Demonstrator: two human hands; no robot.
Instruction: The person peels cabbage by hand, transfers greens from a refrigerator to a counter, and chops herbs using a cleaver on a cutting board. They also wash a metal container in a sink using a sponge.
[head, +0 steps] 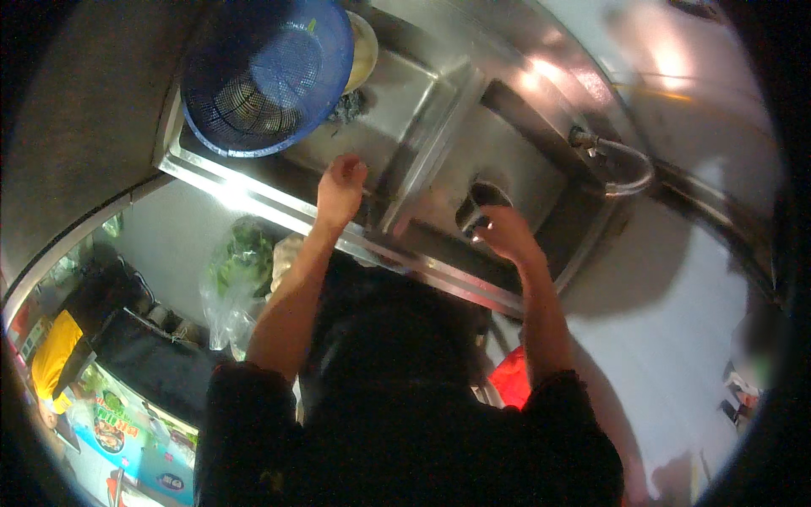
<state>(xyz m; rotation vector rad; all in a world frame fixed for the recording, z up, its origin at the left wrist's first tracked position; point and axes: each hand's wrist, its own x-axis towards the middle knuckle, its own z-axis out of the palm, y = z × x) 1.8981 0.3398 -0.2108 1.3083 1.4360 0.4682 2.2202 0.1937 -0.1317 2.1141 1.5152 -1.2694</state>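
Below me is a stainless-steel double sink [431,139] with a ridge between its basins. My right hand [507,231] grips a small dark metal cup [485,199] over the right basin. Over the front of the left basin hovers my left hand [342,184], its fingers curled; whether it holds anything small I cannot tell. A blue plastic colander [317,95] stands at the left end of the sink, a bit of green leaf on its inner wall. Behind it shows part of a pale bowl [366,51] with yellowish contents. Dark scraps [347,108] lie in the left basin.
A faucet [586,138] with a curved pale hose or spout [640,168] is at the sink's right rear. Clear plastic bags with leafy greens [244,263] lie below the front edge, left of my body. Something red [512,380] shows beside my right arm.
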